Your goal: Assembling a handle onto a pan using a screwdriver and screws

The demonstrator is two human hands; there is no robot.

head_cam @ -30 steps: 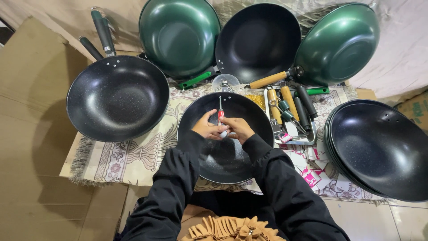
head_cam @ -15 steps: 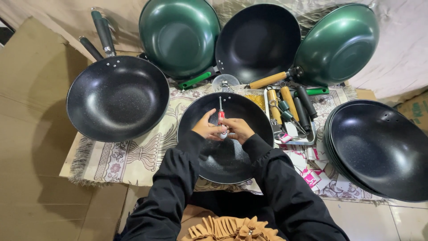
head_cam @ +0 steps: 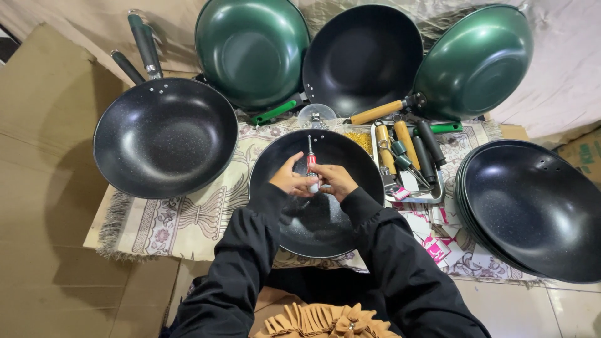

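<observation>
A black handleless wok pan [head_cam: 294, 231] lies on the patterned cloth in front of me. Over its middle, my left hand [head_cam: 289, 180] and my right hand [head_cam: 335, 181] meet around a screwdriver [head_cam: 310, 164] with a red and white handle. Its metal shaft points away from me toward the pan's far rim. Both hands are closed on the handle, left from the left side, right from the right. Black sleeves cover both arms.
A black wok with handles [head_cam: 164, 144] sits at left, two green woks [head_cam: 250, 50] [head_cam: 474, 66] and a black one [head_cam: 363, 56] lean at the back, and a stack of black pans [head_cam: 532, 209] is at right. A tray of loose handles [head_cam: 407, 156] lies beside the pan. Cardboard [head_cam: 44, 188] covers the left.
</observation>
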